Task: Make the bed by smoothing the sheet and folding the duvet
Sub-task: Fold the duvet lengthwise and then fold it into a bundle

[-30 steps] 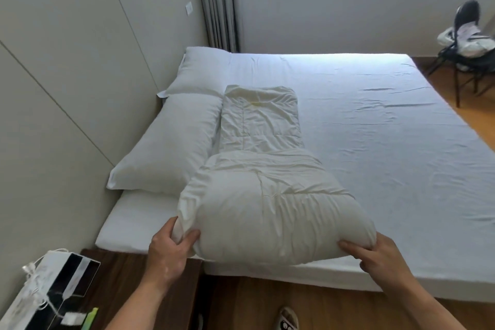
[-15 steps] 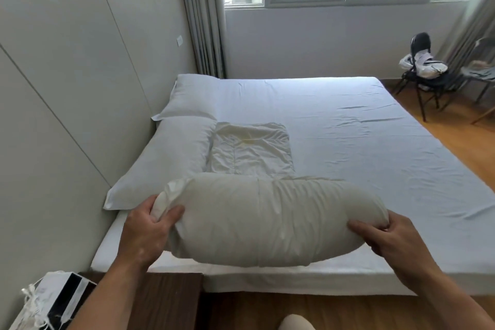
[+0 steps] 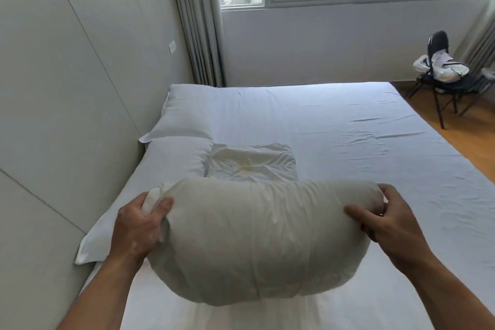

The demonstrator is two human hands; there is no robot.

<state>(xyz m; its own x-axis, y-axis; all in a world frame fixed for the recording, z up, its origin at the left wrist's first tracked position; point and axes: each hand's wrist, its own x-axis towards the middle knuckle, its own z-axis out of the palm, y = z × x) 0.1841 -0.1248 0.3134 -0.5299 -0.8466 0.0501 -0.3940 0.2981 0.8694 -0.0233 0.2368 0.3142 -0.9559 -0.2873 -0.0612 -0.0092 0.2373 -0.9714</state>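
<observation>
A folded cream duvet (image 3: 257, 238) is bunched into a thick roll, lifted above the near part of the bed. My left hand (image 3: 139, 225) grips its left end, fingers curled into the fabric. My right hand (image 3: 385, 217) grips its right end, thumb on the near side. The far flat part of the duvet (image 3: 253, 162) still lies on the white sheet (image 3: 348, 142), which shows light wrinkles on the right side.
Two white pillows (image 3: 184, 115) lie along the left wall. Grey curtains (image 3: 198, 35) and a window stand behind the bed. A black chair (image 3: 442, 75) with white bags stands on the wooden floor at the far right.
Both hands have lifted the near end of the duvet up off the mattress and rolled it toward the far part. The camera moved closer over the bed.
</observation>
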